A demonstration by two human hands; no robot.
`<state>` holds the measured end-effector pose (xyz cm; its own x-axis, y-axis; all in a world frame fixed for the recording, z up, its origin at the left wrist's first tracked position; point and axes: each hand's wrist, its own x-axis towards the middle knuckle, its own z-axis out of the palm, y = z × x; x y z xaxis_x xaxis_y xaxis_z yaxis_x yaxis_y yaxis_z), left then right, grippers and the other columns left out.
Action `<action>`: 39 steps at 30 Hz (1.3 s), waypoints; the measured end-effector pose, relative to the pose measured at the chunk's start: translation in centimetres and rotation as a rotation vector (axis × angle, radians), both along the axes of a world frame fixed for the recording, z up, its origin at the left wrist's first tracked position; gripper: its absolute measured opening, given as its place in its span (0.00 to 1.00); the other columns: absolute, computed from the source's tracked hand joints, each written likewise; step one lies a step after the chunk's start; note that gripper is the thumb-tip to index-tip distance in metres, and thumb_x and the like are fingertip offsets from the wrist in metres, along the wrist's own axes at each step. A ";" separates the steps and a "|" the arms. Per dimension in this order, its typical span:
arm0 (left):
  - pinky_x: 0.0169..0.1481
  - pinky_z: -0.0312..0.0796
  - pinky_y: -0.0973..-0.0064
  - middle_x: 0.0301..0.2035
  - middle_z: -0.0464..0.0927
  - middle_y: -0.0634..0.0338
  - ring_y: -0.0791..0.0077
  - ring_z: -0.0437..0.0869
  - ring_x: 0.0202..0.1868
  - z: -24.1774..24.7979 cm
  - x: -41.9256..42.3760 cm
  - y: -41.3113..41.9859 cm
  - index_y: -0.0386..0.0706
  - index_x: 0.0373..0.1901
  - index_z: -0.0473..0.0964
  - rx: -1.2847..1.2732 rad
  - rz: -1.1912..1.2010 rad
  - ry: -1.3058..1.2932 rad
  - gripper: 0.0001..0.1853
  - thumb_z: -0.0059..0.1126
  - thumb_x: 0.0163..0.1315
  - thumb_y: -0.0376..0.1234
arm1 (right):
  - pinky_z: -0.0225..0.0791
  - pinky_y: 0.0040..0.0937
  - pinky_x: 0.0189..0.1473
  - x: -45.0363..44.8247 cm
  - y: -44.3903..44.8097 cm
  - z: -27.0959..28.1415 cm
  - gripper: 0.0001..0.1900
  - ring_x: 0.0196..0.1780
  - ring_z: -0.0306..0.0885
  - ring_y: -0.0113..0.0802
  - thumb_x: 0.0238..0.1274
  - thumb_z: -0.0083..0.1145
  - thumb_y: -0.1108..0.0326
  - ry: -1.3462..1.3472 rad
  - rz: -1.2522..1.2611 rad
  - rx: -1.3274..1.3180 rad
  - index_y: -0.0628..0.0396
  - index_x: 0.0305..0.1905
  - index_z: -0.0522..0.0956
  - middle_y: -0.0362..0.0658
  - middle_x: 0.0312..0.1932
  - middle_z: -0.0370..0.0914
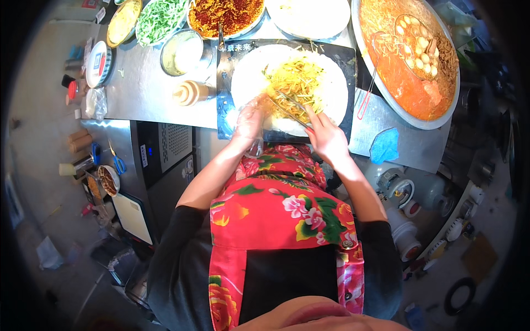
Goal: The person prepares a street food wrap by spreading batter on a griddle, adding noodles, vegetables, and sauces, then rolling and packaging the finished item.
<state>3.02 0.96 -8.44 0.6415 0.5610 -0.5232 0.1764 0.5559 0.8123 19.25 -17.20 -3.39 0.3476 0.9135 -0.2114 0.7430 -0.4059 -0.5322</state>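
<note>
My right hand [329, 138] grips metal tongs [292, 111] by the near end; their two arms reach up and left into a heap of shredded yellow and green filling [296, 85]. That heap lies on a large, pale round sheet [336, 89], perhaps a thin wrapper, glaring white under the light. My left hand [248, 124], in a clear plastic glove, is at the sheet's near left side, by the tong tips. Its fingertips blur into the glare, so whether they pinch anything is unclear. Beneath the sheet is a black board [225, 89] bearing writing.
Bowls of red chili sauce [227, 16], green shreds [160, 18] and yellow shreds [123, 20] line the back. A metal pot [169, 62] and squeeze bottle [190, 93] stand left. Right are a large basin of red stew [414, 91], a red-handled skimmer [365, 101] and a blue cloth [384, 145].
</note>
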 end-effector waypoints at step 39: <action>0.66 0.71 0.67 0.59 0.71 0.48 0.62 0.76 0.60 0.5 -6.1 10.1 0.34 0.70 0.55 0.699 0.312 0.089 0.49 0.74 0.47 0.21 | 0.72 0.40 0.50 1.1 3.7 5.3 0.35 0.45 0.80 0.49 0.61 0.63 0.59 0.185 -0.379 0.062 0.57 0.71 0.64 0.55 0.40 0.78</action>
